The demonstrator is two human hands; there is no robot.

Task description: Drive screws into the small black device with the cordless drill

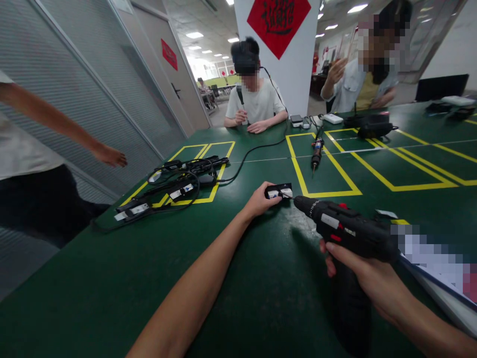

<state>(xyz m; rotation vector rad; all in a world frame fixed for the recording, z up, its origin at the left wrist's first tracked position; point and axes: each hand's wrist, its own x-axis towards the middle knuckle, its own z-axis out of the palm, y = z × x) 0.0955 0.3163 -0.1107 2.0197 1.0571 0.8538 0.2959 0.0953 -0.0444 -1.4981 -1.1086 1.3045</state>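
Pinching black case (282, 190) in left hand (259, 201); gripping drill (346, 229), right of case, in right hand (362, 270); if tilted, could skid into left hand.

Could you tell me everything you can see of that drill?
The drill is black and looks plastic, with red accents, a pale label and a collar marked in white. The right hand grips its handle, which hangs downward. Its nose points left, at a small case; whether its tip touches is unclear.

Ceiling lights (194, 35) glow beyond the dim tabletop (112, 278), the drill (354, 231) casts a soft shadow, and edges stretch.
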